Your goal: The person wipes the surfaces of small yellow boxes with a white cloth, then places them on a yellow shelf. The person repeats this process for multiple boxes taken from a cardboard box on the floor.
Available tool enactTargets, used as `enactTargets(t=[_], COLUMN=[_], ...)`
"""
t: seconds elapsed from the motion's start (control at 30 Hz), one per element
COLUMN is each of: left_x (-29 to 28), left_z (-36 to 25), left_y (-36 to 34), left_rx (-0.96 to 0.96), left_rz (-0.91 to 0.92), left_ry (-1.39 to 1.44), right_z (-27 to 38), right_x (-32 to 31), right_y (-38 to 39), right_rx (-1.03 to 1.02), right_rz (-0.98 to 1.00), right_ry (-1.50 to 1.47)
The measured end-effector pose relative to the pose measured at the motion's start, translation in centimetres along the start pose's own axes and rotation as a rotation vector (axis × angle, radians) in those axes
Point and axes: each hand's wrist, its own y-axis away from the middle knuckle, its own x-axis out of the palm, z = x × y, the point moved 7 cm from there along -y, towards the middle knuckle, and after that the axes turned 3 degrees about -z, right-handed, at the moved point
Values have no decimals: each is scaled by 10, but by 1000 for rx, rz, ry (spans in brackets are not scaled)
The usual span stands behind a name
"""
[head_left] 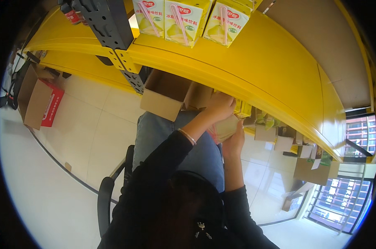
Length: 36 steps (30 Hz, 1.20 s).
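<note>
Just under the shelf edge, over my lap, my left hand (219,106) is closed with its fingers curled. Whatever it grips is hidden by the hand itself. Close beside it on the right sit yellow drink cartons (243,108), partly covered by the shelf. My right hand (233,139) is wrapped round the near right side of a small cardboard box (227,128), thumb up along its edge. The far part of that box lies behind my left hand and the shelf.
A yellow shelf (238,62) crosses above my hands and bears drink cartons (181,20) with straws. A dark upright post (105,27) stands left. An open cardboard box (162,106) is by my knees. More boxes (312,170) stand right; a chair armrest (106,199) is left.
</note>
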Motion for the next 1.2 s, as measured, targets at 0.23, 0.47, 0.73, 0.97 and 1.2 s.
enactTargets(t=[0.23,0.47,0.73,0.97,1.2], left_x=[12,2,8,-9,-16], left_z=[-4,-16,-14,-24,-9], left_y=[-3,15,24,16,19], left_rx=[-15,311,337,70,-36], left_rz=[176,48,101,186,146], left_ry=[-284,-473,-477,-154,133], right_z=[2,6,5,-1,-9], right_x=[14,20,18,12,17], right_y=[0,6,6,6,26], right_rx=[108,171,183,237,177], right_rz=[57,63,57,137,169], right_ry=[-194,-231,-245,-311,-269])
